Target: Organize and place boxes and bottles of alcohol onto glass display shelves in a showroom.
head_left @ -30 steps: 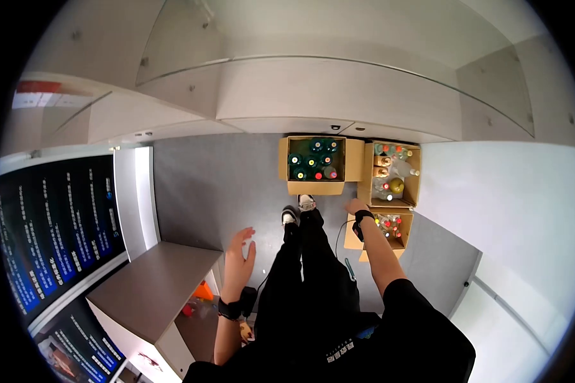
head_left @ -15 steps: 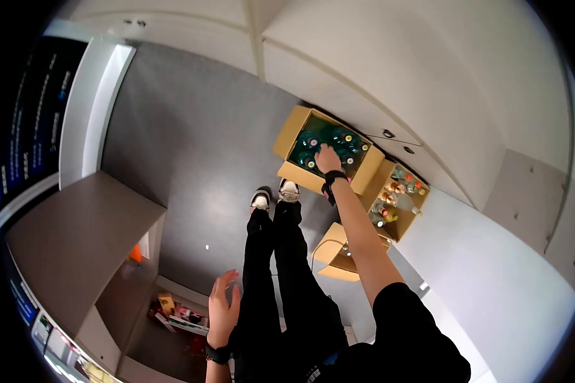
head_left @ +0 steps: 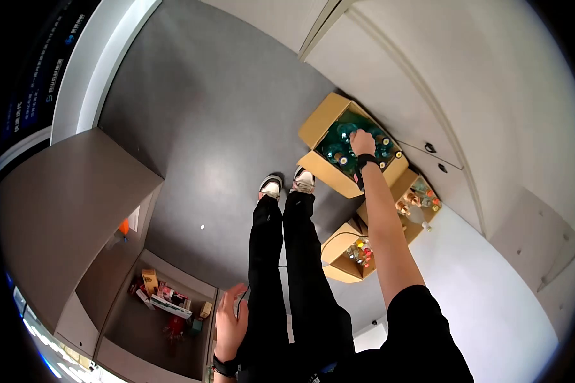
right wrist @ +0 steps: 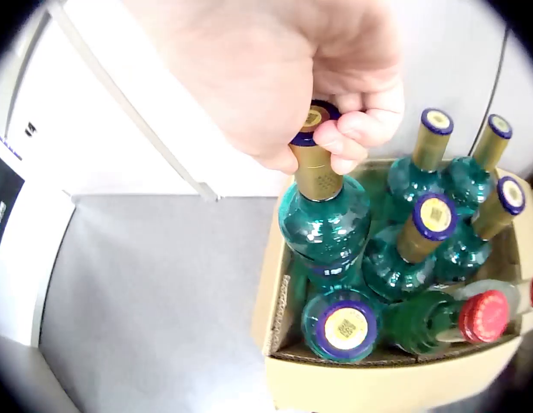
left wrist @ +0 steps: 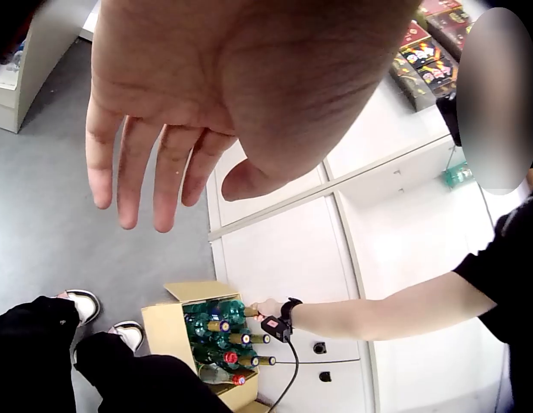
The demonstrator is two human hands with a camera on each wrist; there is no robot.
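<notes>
In the right wrist view my right hand (right wrist: pixel 292 86) grips the gold neck of a teal glass bottle (right wrist: pixel 325 225) at its top; the bottle stands upright at one side of a cardboard box (right wrist: pixel 387 379). Around it are several more teal bottles with purple-rimmed caps and a green bottle (right wrist: pixel 426 320) with a red cap. The head view has the right hand (head_left: pixel 363 143) over that box (head_left: pixel 326 120). My left hand (head_left: pixel 230 322) hangs in the air beside the legs, holding nothing; its fingers are spread and relaxed in the left wrist view (left wrist: pixel 206 95).
Two more cardboard boxes of bottles (head_left: pixel 343 275) stand close by. White cabinets (head_left: pixel 390 83) line the wall behind the boxes. At the left are a brown-topped cabinet (head_left: pixel 70 191) and a low compartment (head_left: pixel 124 319) with small packages. Shoes (head_left: pixel 271 186) stand on the grey floor near the box.
The right hand has moved from beside the smaller boxes to the box of teal bottles and taken hold of a bottle neck. The head view has turned, and the left hand stays low.
</notes>
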